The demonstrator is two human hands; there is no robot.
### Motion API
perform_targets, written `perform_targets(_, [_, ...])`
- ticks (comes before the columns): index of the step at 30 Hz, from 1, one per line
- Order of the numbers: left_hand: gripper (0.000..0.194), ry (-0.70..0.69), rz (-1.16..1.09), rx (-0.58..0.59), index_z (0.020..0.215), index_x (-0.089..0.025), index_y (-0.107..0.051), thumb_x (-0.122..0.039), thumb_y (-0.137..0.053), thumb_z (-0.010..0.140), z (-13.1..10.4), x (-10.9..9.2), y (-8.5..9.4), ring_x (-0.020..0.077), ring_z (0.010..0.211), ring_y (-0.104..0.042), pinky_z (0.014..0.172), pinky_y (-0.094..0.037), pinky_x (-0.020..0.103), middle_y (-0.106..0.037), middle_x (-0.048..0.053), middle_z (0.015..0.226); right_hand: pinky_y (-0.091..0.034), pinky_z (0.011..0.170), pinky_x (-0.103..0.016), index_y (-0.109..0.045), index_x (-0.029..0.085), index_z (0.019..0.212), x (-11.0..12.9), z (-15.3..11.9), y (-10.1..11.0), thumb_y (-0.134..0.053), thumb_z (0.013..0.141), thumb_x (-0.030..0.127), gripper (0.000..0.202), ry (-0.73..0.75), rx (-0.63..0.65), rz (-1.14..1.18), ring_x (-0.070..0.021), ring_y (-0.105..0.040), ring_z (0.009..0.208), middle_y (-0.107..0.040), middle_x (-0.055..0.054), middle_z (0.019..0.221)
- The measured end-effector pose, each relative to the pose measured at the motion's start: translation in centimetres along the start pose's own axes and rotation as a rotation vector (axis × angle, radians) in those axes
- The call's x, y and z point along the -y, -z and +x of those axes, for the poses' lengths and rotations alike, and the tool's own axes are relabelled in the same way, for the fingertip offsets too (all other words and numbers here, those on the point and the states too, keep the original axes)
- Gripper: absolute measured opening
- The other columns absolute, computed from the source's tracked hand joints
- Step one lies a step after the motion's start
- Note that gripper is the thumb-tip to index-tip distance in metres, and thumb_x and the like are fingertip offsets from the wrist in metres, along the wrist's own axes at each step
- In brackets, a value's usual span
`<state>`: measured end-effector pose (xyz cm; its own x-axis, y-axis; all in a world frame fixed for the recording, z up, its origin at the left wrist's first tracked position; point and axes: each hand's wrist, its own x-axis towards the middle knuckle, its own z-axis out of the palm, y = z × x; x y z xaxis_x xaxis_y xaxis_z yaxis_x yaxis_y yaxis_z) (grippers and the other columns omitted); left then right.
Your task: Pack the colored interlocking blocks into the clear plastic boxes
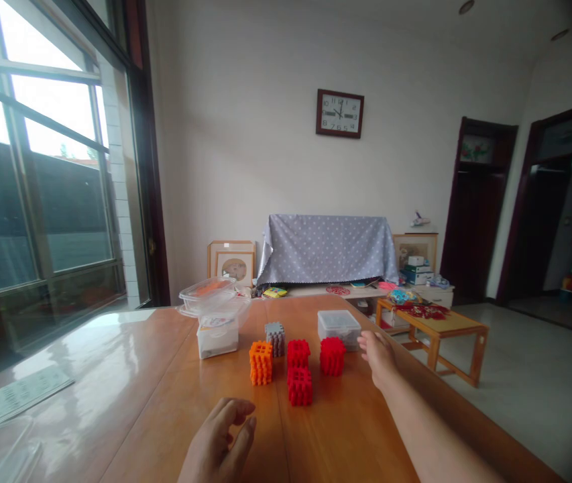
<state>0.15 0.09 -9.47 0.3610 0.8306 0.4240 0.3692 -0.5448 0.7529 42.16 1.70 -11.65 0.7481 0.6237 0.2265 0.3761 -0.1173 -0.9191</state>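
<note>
One view, from the head, shows the right hand (379,354) at the right end of a clear, rectangular lidded plastic box (338,322) on the glossy brown wooden tabletop (165,402). That relation looks like the decisive one: the box lies to the left of the right grip, its long axis running roughly left to right, so the fingers face a short end, and this hand is clearly the nearer of the pair. Its fingers bend toward the box wall; whether they touch it, and how wide that grip is, I cannot tell. The left hand (222,439) is on the near side, thumb and curled fingers parted by a modest gap with nothing between them. Beyond it stand an upright orange notched stack (260,363), a grey notched block (275,339) behind that, a bright red notched block (298,352), a dark red notched block (300,388) just in front of it, and a squarish red notched block (332,356) on the near side of the box. The box's contents cannot be made out. Farther left, a whitish translucent plastic tub (218,342) shows something greyish low inside, and a clear plastic tray (192,305) seen above it holds something orange (212,287).
</note>
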Motion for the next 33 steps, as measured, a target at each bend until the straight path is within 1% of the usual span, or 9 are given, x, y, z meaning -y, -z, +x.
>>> perform_targets(3, [0.034, 0.004, 0.006, 0.01, 0.105, -0.022, -0.072, -0.049, -0.055, 0.093, -0.2, -0.1, 0.0, 0.0205, 0.085, -0.067, 0.069, -0.053, 0.027, -0.072, 0.007, 0.101, -0.052, 0.067, -0.031, -0.059, 0.02, 0.122, 0.0, -1.6, 0.7, -0.045, 0.084, 0.042, 0.046, -0.085, 0.15, 0.054, -0.0253, -0.072, 0.103, -0.072, -0.015, 0.121])
perform_targets(6, [0.033, 0.0, 0.013, 0.019, 0.109, -0.022, -0.071, -0.045, -0.053, 0.094, -0.2, -0.1, 0.0, 0.0209, 0.088, -0.067, 0.07, -0.053, 0.027, -0.071, 0.007, 0.102, -0.047, 0.06, -0.026, -0.06, 0.022, 0.119, 0.0, -2.7, 1.2, -0.054, 0.072, 0.031, 0.049, -0.138, 0.295, 0.06, -0.024, -0.072, 0.099, -0.071, -0.012, 0.124])
perform_targets(8, [0.032, 0.002, 0.009, 0.022, 0.108, -0.022, -0.071, -0.043, -0.052, 0.094, -0.2, 0.0, -0.1, 0.0208, 0.087, -0.067, 0.07, -0.052, 0.027, -0.071, 0.007, 0.101, -0.047, 0.062, -0.026, -0.061, 0.021, 0.118, 0.1, -3.1, 1.3, -0.057, 0.066, 0.027, 0.053, -0.152, 0.369, 0.052, -0.0245, -0.071, 0.101, -0.07, -0.012, 0.126])
perform_targets(10, [0.03, 0.001, -0.002, 0.024, 0.107, -0.022, -0.071, -0.041, -0.052, 0.094, -0.1, 0.0, -0.1, 0.0202, 0.086, -0.067, 0.07, -0.052, 0.027, -0.071, 0.007, 0.101, -0.05, 0.069, -0.027, -0.061, 0.021, 0.118, 0.2, -3.3, 1.2, -0.059, 0.061, 0.022, 0.057, -0.147, 0.427, 0.048, -0.0254, -0.067, 0.109, -0.068, -0.012, 0.129])
perform_targets(14, [0.025, 0.001, -0.01, 0.05, 0.102, -0.022, -0.07, -0.036, -0.051, 0.093, -0.1, 0.1, -0.2, 0.0192, 0.085, -0.066, 0.07, -0.051, 0.027, -0.07, 0.006, 0.101, -0.052, 0.081, -0.028, -0.058, 0.022, 0.125, 0.3, -3.3, 0.7, -0.062, 0.056, 0.016, 0.07, -0.108, 0.531, 0.065, -0.0252, -0.06, 0.122, -0.061, -0.01, 0.138])
perform_targets(20, [0.024, 0.005, 0.009, 0.061, 0.101, -0.022, -0.071, -0.032, -0.051, 0.091, -0.2, 0.4, -0.5, 0.0188, 0.079, -0.065, 0.068, -0.051, 0.026, -0.07, 0.005, 0.096, -0.054, 0.077, -0.028, -0.053, 0.022, 0.133, 0.2, -3.2, 0.3, -0.065, 0.057, 0.015, 0.077, -0.081, 0.63, 0.134, -0.0243, -0.065, 0.11, -0.057, -0.013, 0.143])
perform_targets(25, [0.025, 0.002, 0.019, 0.103, 0.101, -0.023, -0.072, -0.028, -0.05, 0.09, -0.2, 0.6, -0.7, 0.0189, 0.081, -0.066, 0.067, -0.05, 0.025, -0.07, 0.006, 0.098, -0.053, 0.078, -0.028, -0.054, 0.021, 0.131, 0.6, -3.0, 0.0, -0.068, 0.057, 0.012, 0.076, -0.025, 0.66, 0.161, -0.0221, -0.067, 0.101, -0.065, -0.01, 0.131])
perform_targets(29, [0.024, 0.002, 0.022, 0.105, 0.099, -0.024, -0.072, -0.027, -0.051, 0.089, -0.2, 0.5, -0.7, 0.0184, 0.08, -0.066, 0.065, -0.049, 0.024, -0.071, 0.005, 0.097, -0.05, 0.071, -0.026, -0.055, 0.02, 0.129, 0.9, -3.1, -0.3, -0.068, 0.059, 0.012, 0.072, -0.009, 0.671, 0.133, -0.018, -0.066, 0.085, -0.072, -0.004, 0.107])
perform_targets(33, [0.025, 0.025, 0.037, 0.124, 0.1, -0.023, -0.072, -0.028, -0.05, 0.089, -0.3, 0.1, -0.7, 0.0188, 0.083, -0.066, 0.067, -0.049, 0.025, -0.07, 0.006, 0.098, -0.048, 0.063, -0.025, -0.052, 0.02, 0.131, 1.1, -3.0, -0.8, -0.069, 0.06, 0.013, 0.073, -0.035, 0.673, 0.116, -0.0139, -0.061, 0.068, -0.071, 0.0, 0.09])
